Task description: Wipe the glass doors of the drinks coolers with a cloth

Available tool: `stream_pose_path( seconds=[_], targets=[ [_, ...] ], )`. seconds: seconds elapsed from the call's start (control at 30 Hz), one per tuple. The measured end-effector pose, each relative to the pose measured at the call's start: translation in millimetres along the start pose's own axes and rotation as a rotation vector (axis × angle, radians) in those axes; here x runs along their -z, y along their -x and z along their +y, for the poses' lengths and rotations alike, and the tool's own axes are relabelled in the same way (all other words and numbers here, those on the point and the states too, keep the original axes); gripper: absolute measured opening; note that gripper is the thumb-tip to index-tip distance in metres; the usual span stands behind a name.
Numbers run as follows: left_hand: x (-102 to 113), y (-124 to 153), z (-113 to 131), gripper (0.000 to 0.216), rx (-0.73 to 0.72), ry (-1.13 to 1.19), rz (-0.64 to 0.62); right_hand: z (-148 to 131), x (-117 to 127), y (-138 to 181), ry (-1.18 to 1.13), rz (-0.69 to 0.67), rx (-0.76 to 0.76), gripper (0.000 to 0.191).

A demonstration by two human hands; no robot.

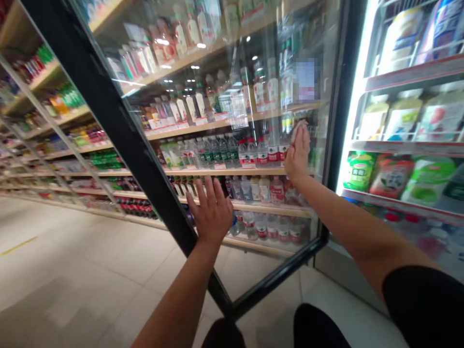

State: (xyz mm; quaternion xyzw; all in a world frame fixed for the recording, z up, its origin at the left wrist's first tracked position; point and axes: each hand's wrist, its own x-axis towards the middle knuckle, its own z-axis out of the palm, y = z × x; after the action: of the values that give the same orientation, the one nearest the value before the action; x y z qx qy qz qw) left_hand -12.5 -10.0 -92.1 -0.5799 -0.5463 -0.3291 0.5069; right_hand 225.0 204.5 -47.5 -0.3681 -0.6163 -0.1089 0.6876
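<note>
A glass door (253, 261) with a black frame (135, 159) stands swung out from a lit drinks cooler. My left hand (212, 210) is open, fingers spread, with its palm toward the glass near the frame's left side. Higher up and to the right, my right hand (299, 152) presses a crumpled whitish cloth (299, 129) to the pane. Only a small part of the cloth shows past the fingers; whether it is fabric or paper I cannot tell.
Cooler shelves (409, 147) with bottles and green and red pouches stand close on the right. Behind the glass and to the left run long wooden shelves (203, 129) of bottled drinks. The door's bottom rail (279, 275) hangs above the tiled floor (97, 270).
</note>
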Motion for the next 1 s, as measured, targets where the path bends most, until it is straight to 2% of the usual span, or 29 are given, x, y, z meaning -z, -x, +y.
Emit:
stream_pose_path(
  seconds=[0.07, 0.13, 0.2, 0.27, 0.37, 0.43, 0.5, 0.57, 0.63, 0.7, 0.77, 0.8, 0.87, 0.93, 1.0],
  targets=[
    [1.1, -0.1, 0.3, 0.071, 0.024, 0.038, -0.037, -25.3, -0.6, 20.6, 0.002, -0.053, 0.121, 0.072],
    [2.2, -0.2, 0.6, 0.069, 0.043, 0.065, -0.062, -44.0, 3.9, 59.3, 0.008, -0.145, 0.258, 0.071],
    [2.9, -0.2, 1.2, 0.069, 0.055, 0.08, -0.072, -51.5, 10.4, 94.7, 0.008, -0.239, 0.384, 0.069],
    [3.0, 0.0, 2.0, 0.068, 0.061, 0.083, -0.077, -51.3, 14.3, 106.3, 0.016, -0.289, 0.444, 0.067],
    [2.2, 0.2, 2.7, 0.066, 0.074, 0.092, -0.083, -54.9, 10.2, 72.7, 0.038, -0.234, 0.359, 0.068],
    [1.4, 0.2, 2.8, 0.064, 0.077, 0.089, -0.069, -67.5, 3.7, 40.1, 0.034, -0.163, 0.273, 0.07],
    [0.9, 0.2, 2.6, 0.063, 0.066, 0.075, -0.046, -85.0, -1.3, 25.4, 0.015, -0.143, 0.243, 0.071],
    [1.1, 0.4, 2.3, 0.062, 0.059, 0.073, -0.034, -98.7, -1.8, 39.1, -0.002, -0.188, 0.292, 0.07],
    [1.8, 0.6, 2.3, 0.061, 0.067, 0.088, -0.035, -101.2, 2.4, 72.8, -0.02, -0.283, 0.415, 0.066],
    [3.0, 0.5, 2.9, 0.06, 0.079, 0.102, -0.047, -92.3, 8.6, 105.2, -0.042, -0.381, 0.565, 0.059],
    [4.3, 0.2, 4.0, 0.06, 0.083, 0.105, -0.063, -78.9, 13.2, 115.9, -0.052, -0.428, 0.654, 0.055],
    [4.9, 0.1, 4.5, 0.06, 0.086, 0.107, -0.074, -73.9, 14.0, 110.3, -0.041, -0.417, 0.65, 0.055],
    [5.7, -0.1, 5.3, 0.061, 0.085, 0.109, -0.089, -72.8, 11.8, 82.2, 0.0, -0.334, 0.547, 0.058],
    [5.9, 0.4, 5.3, 0.063, 0.077, 0.105, -0.093, -85.3, 5.8, 47.7, 0.027, -0.221, 0.404, 0.064],
    [5.7, 1.6, 4.4, 0.065, 0.063, 0.097, -0.084, -106.0, -1.7, 28.5, 0.02, -0.149, 0.322, 0.067]
  ],
)
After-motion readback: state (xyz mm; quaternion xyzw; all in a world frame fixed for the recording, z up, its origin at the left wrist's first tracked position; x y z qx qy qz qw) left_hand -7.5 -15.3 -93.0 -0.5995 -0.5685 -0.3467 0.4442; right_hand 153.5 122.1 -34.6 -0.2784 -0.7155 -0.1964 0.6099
